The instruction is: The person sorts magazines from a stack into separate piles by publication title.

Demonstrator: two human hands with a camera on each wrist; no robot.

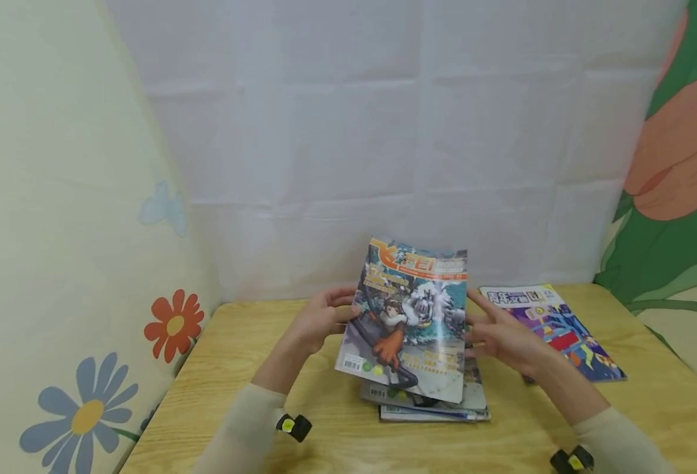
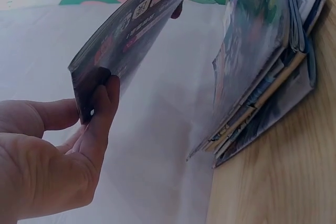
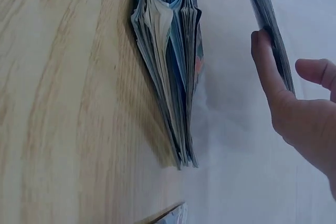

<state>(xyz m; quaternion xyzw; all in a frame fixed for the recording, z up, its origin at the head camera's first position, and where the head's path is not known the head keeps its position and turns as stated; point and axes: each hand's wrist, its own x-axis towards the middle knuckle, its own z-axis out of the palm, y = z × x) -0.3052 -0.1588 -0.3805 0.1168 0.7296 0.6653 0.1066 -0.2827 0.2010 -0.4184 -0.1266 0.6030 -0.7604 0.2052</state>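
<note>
a glossy magazine (image 1: 413, 322) with an orange title is held tilted, front cover showing, above a stack of magazines (image 1: 474, 394). the left hand (image 1: 320, 321) and right hand (image 1: 507, 341) grip its opposite sides.

Below the raised magazine (image 1: 410, 322), a stack (image 1: 474, 394), apparently magazines, lies on the table (image 1: 348, 451) left of another magazine (image 1: 573, 336).

Wood-grain table (image 1: 253, 388), light yellowish; behind it a white sheet (image 1: 384, 151), grid of fold creases showing. Left side: pale cream backdrop (image 1: 58, 164) bearing a red flower (image 1: 174, 325) with yellow centre, a larger blue-grey flower (image 1: 87, 417) below, a faint blue butterfly shape (image 1: 164, 209) above. Right side: salmon-pink bloom (image 1: 682, 158) among broad green leaves (image 1: 694, 247), partly cut off at the head view's edge.
</note>
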